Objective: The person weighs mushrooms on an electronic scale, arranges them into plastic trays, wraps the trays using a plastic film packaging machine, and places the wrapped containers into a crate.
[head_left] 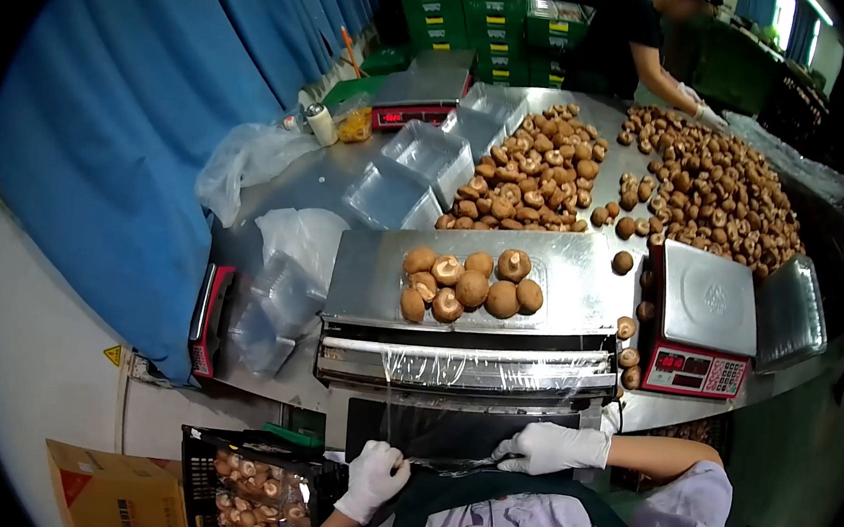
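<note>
Both my gloved hands are at the front of a film wrapping machine [362,258]. My left hand [373,480] is closed on the left end of the clear plastic film [401,387]. The film runs down from the roller toward me, over a dark plate [428,427]. Fingers pointing left, my right hand [556,449] is closed on the film's edge further right. Several brown mushrooms [472,288] sit in a clear tray on the machine's metal top, some caps up, some stems up.
Loose mushrooms [730,190] are heaped behind, near a co-worker [622,40]. A scale [708,299] stands on the right; empty clear trays [393,196] lie on the left. A black crate [251,495] with packed mushrooms and a cardboard box [120,498] are at lower left.
</note>
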The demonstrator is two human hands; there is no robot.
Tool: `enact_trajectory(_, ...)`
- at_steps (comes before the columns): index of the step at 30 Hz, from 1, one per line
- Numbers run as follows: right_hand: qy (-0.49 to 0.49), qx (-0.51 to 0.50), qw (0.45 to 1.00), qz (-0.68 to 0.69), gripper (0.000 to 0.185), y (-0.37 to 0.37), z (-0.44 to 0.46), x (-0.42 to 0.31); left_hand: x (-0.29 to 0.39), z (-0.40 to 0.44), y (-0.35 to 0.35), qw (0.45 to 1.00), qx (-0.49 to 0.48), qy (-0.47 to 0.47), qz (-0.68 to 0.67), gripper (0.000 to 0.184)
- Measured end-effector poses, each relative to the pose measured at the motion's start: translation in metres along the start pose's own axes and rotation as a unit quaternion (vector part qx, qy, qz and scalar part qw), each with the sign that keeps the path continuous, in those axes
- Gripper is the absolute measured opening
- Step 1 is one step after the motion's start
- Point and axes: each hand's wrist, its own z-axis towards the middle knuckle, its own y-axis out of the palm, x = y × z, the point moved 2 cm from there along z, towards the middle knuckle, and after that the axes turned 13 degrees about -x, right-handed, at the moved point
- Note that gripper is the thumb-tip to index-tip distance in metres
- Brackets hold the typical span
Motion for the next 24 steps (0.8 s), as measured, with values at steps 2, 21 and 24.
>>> enact_trajectory(2,-0.026,0.081,0.993,-0.088,0.038,-0.033,-0.005,-0.012,-0.014,-0.008,0.001,0.995,-0.027,-0.084,0.051,0.019)
enact_trajectory(21,0.164,0.339,0.888,-0.262,0.027,-0.214,0.103,0.016,-0.060,-0.084,0.053,0.870,-0.400,-0.250,-0.143,0.036)
enact_trajectory(24,0.108,0.421,0.848,-0.304,0.015,-0.207,0.105,0.015,-0.056,-0.093,0.051,0.890,-0.369,-0.248,-0.101,0.027)
